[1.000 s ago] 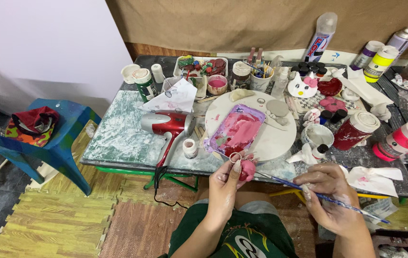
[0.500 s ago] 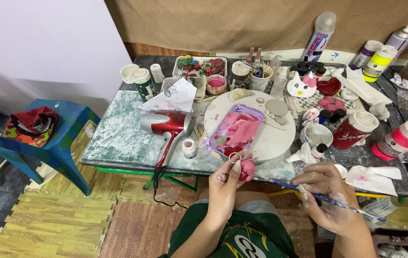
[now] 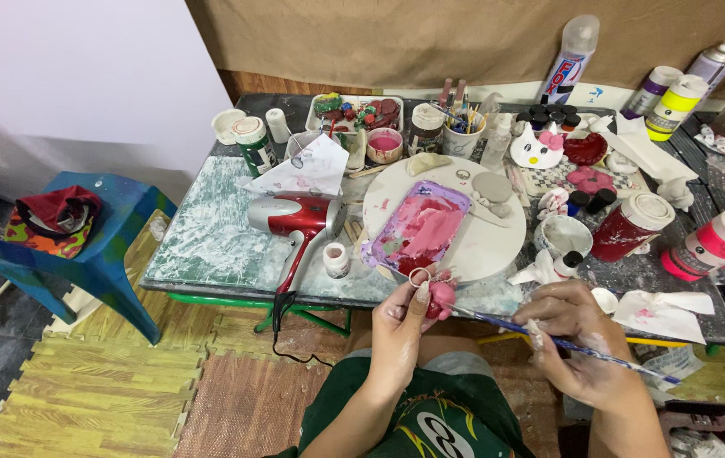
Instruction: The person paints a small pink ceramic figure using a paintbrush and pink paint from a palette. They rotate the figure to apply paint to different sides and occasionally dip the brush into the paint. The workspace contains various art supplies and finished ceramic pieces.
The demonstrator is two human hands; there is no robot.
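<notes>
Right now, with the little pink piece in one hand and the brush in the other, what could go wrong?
1. The left hand pinches the small pink piece off the table's edge; a slip would likely drop it to the floor.
2. The right hand holds the paintbrush tip at the piece; a wobble could smear paint onto the fingers.
3. The red hair dryer's cord hangs over the table edge and could snag.

One camera only, worn on the person's head, looks steeply down and forward over the counter. The person sits at the counter's near edge, so both hands and the lap fill the bottom of the view, close to the lens. Beyond the counter's far edge stands a brown wall; left of the counter the floor mats and a blue stool show, farther off.
</notes>
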